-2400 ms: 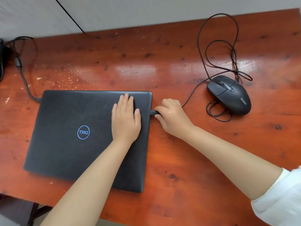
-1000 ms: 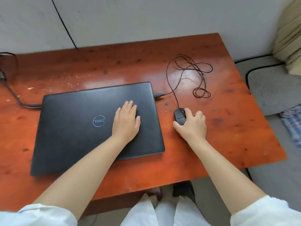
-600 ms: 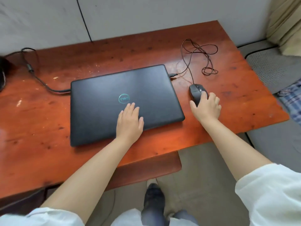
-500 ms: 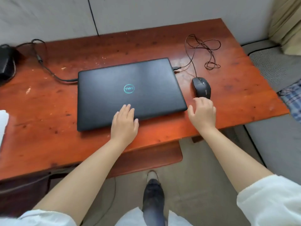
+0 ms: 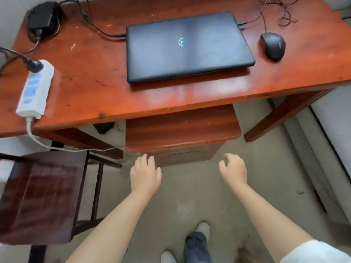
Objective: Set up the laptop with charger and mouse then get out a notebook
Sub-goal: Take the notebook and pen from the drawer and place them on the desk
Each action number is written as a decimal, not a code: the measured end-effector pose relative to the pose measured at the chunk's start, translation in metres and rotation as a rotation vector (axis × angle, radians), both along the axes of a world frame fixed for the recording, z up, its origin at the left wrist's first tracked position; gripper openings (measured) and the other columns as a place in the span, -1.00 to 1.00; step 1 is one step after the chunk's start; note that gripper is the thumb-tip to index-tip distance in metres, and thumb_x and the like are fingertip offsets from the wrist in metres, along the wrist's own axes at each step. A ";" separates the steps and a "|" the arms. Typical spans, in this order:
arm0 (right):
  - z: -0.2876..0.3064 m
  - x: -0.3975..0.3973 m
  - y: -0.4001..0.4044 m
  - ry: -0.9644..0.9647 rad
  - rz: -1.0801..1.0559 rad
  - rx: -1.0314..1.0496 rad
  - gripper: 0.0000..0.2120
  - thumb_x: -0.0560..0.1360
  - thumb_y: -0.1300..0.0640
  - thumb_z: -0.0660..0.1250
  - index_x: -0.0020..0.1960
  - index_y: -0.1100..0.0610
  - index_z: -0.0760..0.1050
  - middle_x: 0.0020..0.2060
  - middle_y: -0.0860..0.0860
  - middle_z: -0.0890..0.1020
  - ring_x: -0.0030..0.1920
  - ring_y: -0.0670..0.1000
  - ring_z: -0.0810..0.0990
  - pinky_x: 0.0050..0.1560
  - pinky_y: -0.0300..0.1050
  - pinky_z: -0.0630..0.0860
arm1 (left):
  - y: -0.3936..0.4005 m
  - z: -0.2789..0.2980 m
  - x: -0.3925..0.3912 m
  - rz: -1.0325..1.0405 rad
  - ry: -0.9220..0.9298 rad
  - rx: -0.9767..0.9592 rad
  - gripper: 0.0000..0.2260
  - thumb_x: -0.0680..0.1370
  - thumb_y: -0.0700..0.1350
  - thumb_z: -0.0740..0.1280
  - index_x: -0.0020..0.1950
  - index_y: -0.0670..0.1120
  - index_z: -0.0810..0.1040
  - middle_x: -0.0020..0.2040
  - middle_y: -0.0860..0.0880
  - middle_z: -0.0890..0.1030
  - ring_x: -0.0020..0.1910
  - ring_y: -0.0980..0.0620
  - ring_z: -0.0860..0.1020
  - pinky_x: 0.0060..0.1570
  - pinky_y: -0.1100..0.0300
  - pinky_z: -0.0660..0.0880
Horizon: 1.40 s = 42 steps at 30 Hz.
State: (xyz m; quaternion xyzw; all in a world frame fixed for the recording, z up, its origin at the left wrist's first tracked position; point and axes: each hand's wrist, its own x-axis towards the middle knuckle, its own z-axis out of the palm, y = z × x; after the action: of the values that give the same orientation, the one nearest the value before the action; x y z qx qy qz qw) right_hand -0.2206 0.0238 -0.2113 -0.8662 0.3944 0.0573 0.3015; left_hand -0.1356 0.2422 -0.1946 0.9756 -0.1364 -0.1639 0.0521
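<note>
The closed black laptop [image 5: 187, 45] lies on the red-brown wooden desk [image 5: 91, 76]. A black charger cable [image 5: 98, 29] enters its left side and leads from the black power brick [image 5: 43, 19] at the desk's far left corner. The black wired mouse [image 5: 273, 46] sits right of the laptop, its cord [image 5: 281, 14] coiled behind it. Below the desk top stands a small wooden cabinet [image 5: 180, 133] with a drawer front [image 5: 182, 156]. My left hand [image 5: 145, 175] and my right hand [image 5: 233, 169] hover empty in front of that drawer front, fingers apart. No notebook is in sight.
A white power strip [image 5: 35, 88] with a black plug in it lies at the desk's left edge, its white cord hanging down. A dark wooden chair [image 5: 39, 196] stands at the left. My shoes and one trouser leg [image 5: 195, 245] show on the grey floor.
Both hands have left the laptop and mouse and dropped below the desk edge toward the cabinet. The view has pulled back and tilted down, bringing the power strip, chair and floor into sight.
</note>
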 end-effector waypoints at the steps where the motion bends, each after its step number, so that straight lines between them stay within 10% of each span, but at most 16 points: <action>1: -0.007 -0.001 -0.001 0.018 -0.059 0.032 -0.69 0.48 0.26 0.21 0.21 0.30 0.44 0.19 0.27 0.52 0.23 0.24 0.42 0.22 0.06 0.37 | 0.005 -0.008 0.001 0.092 0.037 -0.037 -0.58 0.56 -0.05 0.19 0.38 -0.18 0.28 0.43 -0.19 0.30 0.42 -0.12 0.24 0.34 -0.01 0.28; 8: -0.081 0.016 -0.004 -0.036 -0.155 0.123 -0.55 0.53 0.16 0.21 0.36 0.30 0.25 0.33 0.29 0.39 0.33 0.25 0.34 0.32 0.04 0.29 | 0.028 -0.092 0.018 0.421 0.124 -0.307 -0.46 0.53 0.00 0.27 0.38 -0.29 0.23 0.36 -0.28 0.36 0.35 -0.22 0.31 0.30 -0.07 0.31; 19: -0.173 0.068 -0.027 -0.962 -0.426 0.275 -0.46 0.43 0.10 0.38 0.35 0.12 0.26 0.31 0.06 0.43 0.32 0.03 0.38 0.35 -0.12 0.27 | 0.009 -0.206 0.058 0.393 -0.379 -1.096 -0.39 0.50 -0.15 0.34 0.44 -0.27 0.13 0.41 -0.25 0.31 0.41 -0.14 0.26 0.44 -0.08 0.20; 42: -0.180 0.043 -0.020 -1.115 -0.578 0.233 -0.50 0.44 0.02 0.34 0.24 0.27 0.29 0.26 0.19 0.33 0.21 0.09 0.38 0.14 -0.18 0.27 | 0.014 -0.210 0.040 0.639 -0.489 -1.138 -0.29 0.25 0.01 0.56 0.23 -0.26 0.34 0.23 -0.23 0.41 0.29 -0.18 0.32 0.29 -0.10 0.36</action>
State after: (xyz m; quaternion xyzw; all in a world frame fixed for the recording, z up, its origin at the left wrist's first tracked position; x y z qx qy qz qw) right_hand -0.1773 0.0039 -0.3916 -0.5860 0.3875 -0.4432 0.5568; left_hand -0.0955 0.2563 -0.4042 0.7980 0.0847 0.1807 0.5687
